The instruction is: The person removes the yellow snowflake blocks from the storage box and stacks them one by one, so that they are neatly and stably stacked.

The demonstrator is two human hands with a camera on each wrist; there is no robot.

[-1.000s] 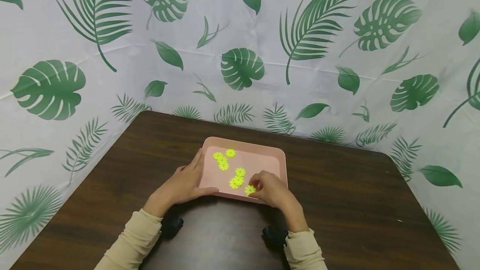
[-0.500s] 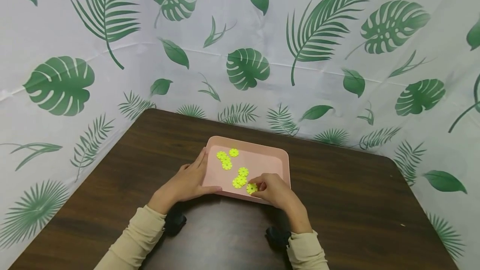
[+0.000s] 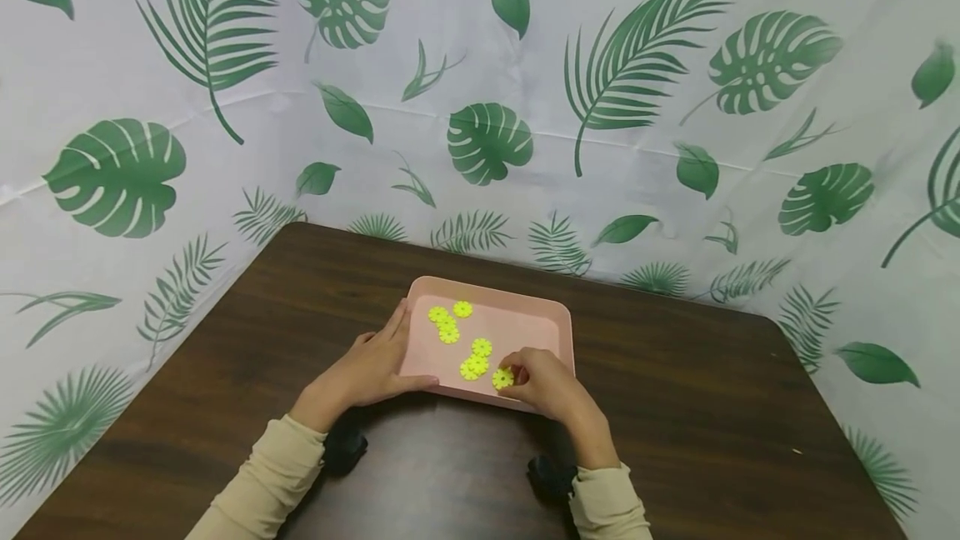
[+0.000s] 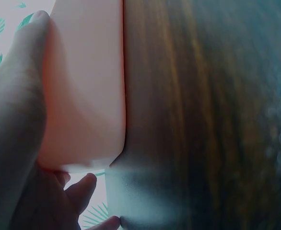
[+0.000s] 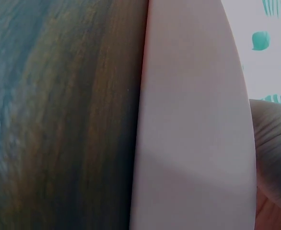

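Note:
A shallow pink tray (image 3: pixel 525 325) lies on the dark wooden table. Several flat, yellow-green, flower-shaped discs are in it: one group (image 3: pixel 446 325) at the far left, another group (image 3: pixel 476 363) near the front middle. My left hand (image 3: pixel 371 369) rests against the tray's left front corner, thumb along the front rim and fingers spread along the left side. At the front right, my right hand (image 3: pixel 543 382) reaches over the rim, its thumb and curled fingers pinching the edge of a single disc (image 3: pixel 502 379). In the right wrist view the tray wall (image 5: pixel 198 120) hides the fingertips.
The table (image 3: pixel 675 407) spreads around the tray, with a tiny pale scrap (image 3: pixel 797 451) at the right. Behind it hangs a white cloth (image 3: pixel 420 15) printed with green leaves. Dark wrist devices (image 3: pixel 551 477) sit under both wrists.
The head view shifts slightly right, then back. Both hands keep their places at the tray, and the right fingers stay at the same disc, which shows a little more of its face.

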